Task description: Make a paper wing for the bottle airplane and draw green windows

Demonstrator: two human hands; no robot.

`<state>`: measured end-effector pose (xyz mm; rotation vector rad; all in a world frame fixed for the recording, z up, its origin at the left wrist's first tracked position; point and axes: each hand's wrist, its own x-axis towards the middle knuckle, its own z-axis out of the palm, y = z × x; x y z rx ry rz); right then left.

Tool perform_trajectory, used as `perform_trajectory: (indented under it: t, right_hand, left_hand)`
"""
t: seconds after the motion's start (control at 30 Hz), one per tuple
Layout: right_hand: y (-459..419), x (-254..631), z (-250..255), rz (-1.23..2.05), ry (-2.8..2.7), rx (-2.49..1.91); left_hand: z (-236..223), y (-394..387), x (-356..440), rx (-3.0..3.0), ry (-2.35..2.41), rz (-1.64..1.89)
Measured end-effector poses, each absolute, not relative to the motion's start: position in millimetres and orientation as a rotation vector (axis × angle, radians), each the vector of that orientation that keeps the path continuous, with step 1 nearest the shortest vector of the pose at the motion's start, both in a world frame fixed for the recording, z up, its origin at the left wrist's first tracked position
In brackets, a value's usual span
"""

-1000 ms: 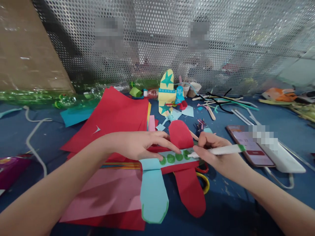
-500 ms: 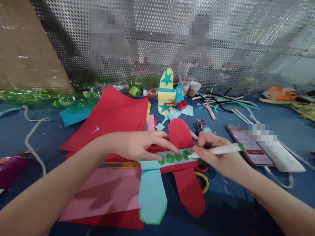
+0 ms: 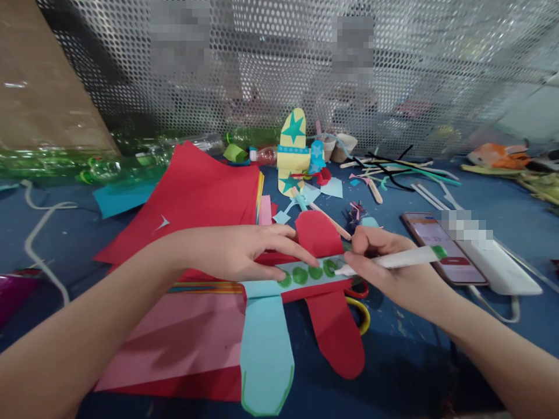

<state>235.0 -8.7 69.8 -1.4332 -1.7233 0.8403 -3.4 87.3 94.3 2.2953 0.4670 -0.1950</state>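
Observation:
My right hand [image 3: 382,256] is closed around a white marker with a green end [image 3: 406,257]. Its tip touches a light blue paper strip [image 3: 308,283], at the last of several green dots. My left hand [image 3: 257,250] lies with fingers spread, pressing the strip down. The strip rests across a red paper piece with rounded ends [image 3: 336,337]. From the strip's left end hangs a light blue paper flap [image 3: 267,355] edged with a green line. Under my left forearm is a stack of coloured paper [image 3: 196,337]. Scissors with a yellow handle [image 3: 364,317] are partly hidden under the red piece.
A phone [image 3: 441,250] and a white power bank [image 3: 502,267] lie at right. Behind stand a yellow paper figure with teal stars [image 3: 293,148], plastic bottles [image 3: 105,170] and pipe cleaners [image 3: 393,169]. A perforated metal panel [image 3: 271,58] closes off the back.
The view has shifted slightly. The marker has moved a little within the last green dot, which looks more filled. My left hand keeps its place on the strip.

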Motion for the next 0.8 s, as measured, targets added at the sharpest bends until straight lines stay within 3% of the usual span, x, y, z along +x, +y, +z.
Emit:
perform_trajectory:
  t: [0.8]
  right_hand:
    - [-7.1,233.7,66.1,0.829,-1.695,-1.442]
  left_hand:
    - [96.9,84.6,-4.0,2.321,0.450,-0.179]
